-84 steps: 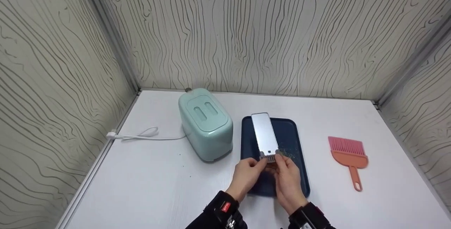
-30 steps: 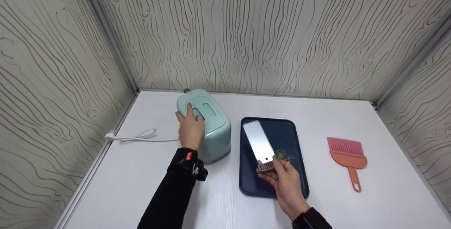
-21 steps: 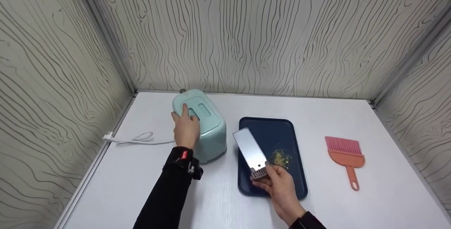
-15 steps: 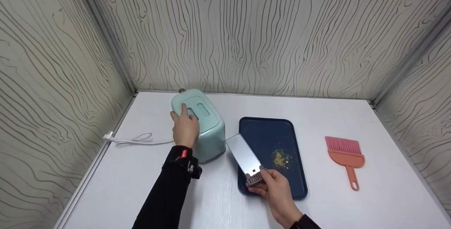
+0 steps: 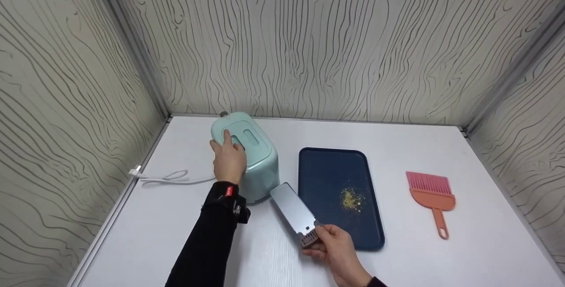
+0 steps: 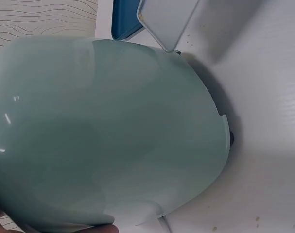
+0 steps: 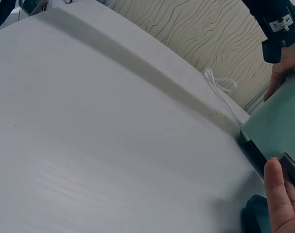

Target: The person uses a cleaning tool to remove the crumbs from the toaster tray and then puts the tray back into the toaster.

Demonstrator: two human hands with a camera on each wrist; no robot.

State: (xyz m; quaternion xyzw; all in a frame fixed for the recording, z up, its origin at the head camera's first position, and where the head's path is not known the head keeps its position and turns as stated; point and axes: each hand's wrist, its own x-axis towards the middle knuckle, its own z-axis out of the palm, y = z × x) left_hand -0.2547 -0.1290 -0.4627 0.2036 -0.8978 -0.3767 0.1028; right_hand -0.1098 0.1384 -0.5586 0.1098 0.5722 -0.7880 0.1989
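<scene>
My left hand rests on the left part of the mint-green toaster's lid, fingers spread. Below it in the left wrist view, the toaster fills most of the frame. The slotted grey end of a flat metal crumb tray is pinched between the thumb and fingers of my right hand. The crumb tray slants up and left, its far end close to the toaster's near lower corner; whether they touch I cannot tell. In the right wrist view, my right hand and the crumb tray are partly cut off.
A dark blue tray with yellowish crumbs lies right of the toaster. Farther right is a brush with pink bristles and an orange handle. The toaster's white cord runs left. Patterned walls enclose the white table.
My left hand has gone from the crumb tray to the toaster. My right hand has carried the crumb tray left and nearer, off the blue tray, tilting it toward the toaster and uncovering the crumbs.
</scene>
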